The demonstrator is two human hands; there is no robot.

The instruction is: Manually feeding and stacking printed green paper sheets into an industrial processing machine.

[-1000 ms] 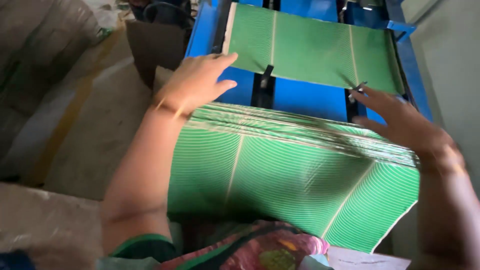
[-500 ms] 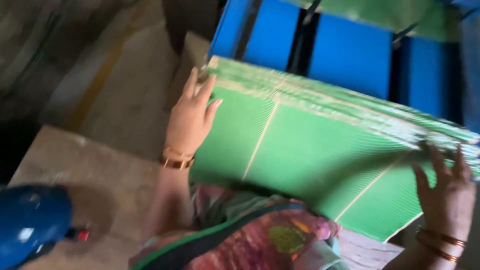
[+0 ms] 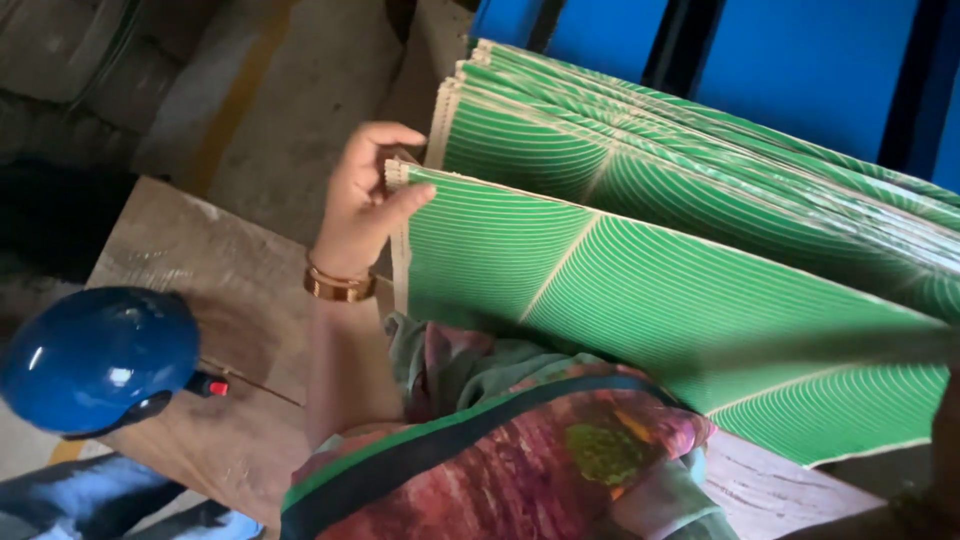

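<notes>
Right hand (image 3: 945,440) cut off behind green sheets (image 3: 680,290)

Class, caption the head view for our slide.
Left hand grips the edge of a stack of green striped sheets.

Blue hard hat (image 3: 98,358) lower left, resting on a brown wooden board (image 3: 225,290). Blue machine panel (image 3: 800,70) top right. Concrete floor (image 3: 290,110) with a yellow painted stripe (image 3: 235,95).

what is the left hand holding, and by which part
The left hand grips the stack of green striped sheets at its left edge, near the upper corner.
</notes>
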